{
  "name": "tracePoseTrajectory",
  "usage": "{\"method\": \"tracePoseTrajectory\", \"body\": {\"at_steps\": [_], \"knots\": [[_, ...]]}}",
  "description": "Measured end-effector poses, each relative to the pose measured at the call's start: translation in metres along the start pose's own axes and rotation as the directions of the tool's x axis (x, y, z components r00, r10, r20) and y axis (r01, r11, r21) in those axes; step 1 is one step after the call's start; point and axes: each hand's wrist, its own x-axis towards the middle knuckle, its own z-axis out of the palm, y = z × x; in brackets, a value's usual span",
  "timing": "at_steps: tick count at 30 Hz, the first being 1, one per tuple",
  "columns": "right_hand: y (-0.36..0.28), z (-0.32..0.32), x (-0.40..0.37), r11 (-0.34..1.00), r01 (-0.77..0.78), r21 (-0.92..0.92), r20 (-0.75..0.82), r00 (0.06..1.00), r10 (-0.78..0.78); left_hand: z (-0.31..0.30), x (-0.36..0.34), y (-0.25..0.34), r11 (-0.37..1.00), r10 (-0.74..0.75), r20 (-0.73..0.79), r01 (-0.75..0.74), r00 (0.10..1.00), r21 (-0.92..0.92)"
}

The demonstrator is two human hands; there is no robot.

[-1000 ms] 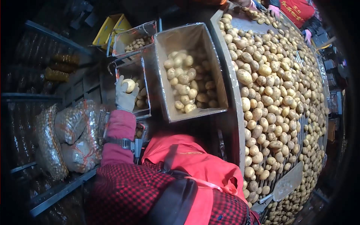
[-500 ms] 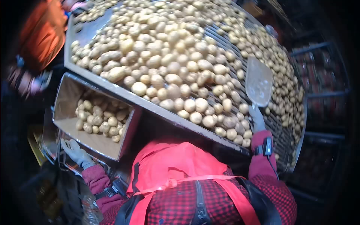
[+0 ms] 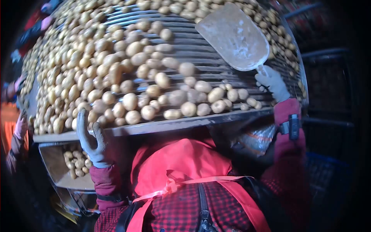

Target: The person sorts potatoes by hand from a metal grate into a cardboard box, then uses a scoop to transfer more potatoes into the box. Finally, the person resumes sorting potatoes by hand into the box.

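Observation:
My right hand (image 3: 273, 82), in a grey glove, is closed round the handle of a flat metal scoop (image 3: 235, 36). The scoop's worn, whitish blade lies over the slats of the sorting table and holds no potatoes. My left hand (image 3: 92, 138), gloved too, is raised at the table's front edge with thumb and fingers apart and nothing in it. Many potatoes (image 3: 92, 73) cover the left and middle of the table, and a looser row (image 3: 189, 109) runs along the front edge. Below my left hand a cardboard box (image 3: 56, 164) holds some potatoes.
Dark slats (image 3: 185, 42) show between the potatoes. A raised metal rim (image 3: 166, 125) borders the table's front. At the far left are another person's gloved hand (image 3: 21, 125) and orange clothing. Clear plastic (image 3: 257, 140) hangs under the table. Dark racks stand at the right.
My view has turned to the right. My left hand has risen from beside the box to the table edge. The scoop, still in my right hand, now tilts leftward over the slats.

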Motion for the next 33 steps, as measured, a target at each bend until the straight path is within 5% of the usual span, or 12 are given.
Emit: {"method": "tracePoseTrajectory", "body": {"at_steps": [2, 4, 12, 17, 27, 33], "knots": [[0.021, -0.058, -0.017, 0.998, -0.068, -0.012, 0.017, 0.998, 0.068, 0.023, 0.009, 0.012, 0.999, 0.039, 0.109, -0.041, 0.993, 0.021], [0.023, -0.107, -0.041, 0.957, -0.031, -0.29, -0.004, 1.0, 0.031, 0.05, 0.019, 0.047, 0.999, 0.037, 0.134, -0.034, 0.99, -0.022], [0.028, -0.214, -0.134, 0.872, -0.325, -0.366, -0.133, 0.946, 0.297, 0.12, 0.003, 0.075, 0.976, 0.03, 0.358, 0.05, 0.933, -0.213], [-0.001, -0.216, -0.134, 0.733, -0.544, -0.408, -0.185, 0.835, 0.518, 0.13, 0.003, 0.08, 0.959, -0.072, 0.394, 0.172, 0.916, -0.225], [-0.053, -0.234, -0.082, 0.547, -0.551, -0.63, -0.068, 0.742, 0.667, 0.129, 0.002, 0.082, 0.962, -0.123, 0.384, 0.204, 0.915, -0.179], [-0.046, -0.215, -0.066, 0.578, -0.528, -0.622, 0.033, 0.72, 0.693, 0.132, 0.002, 0.086, 0.941, -0.183, 0.361, 0.269, 0.914, -0.205]]}}
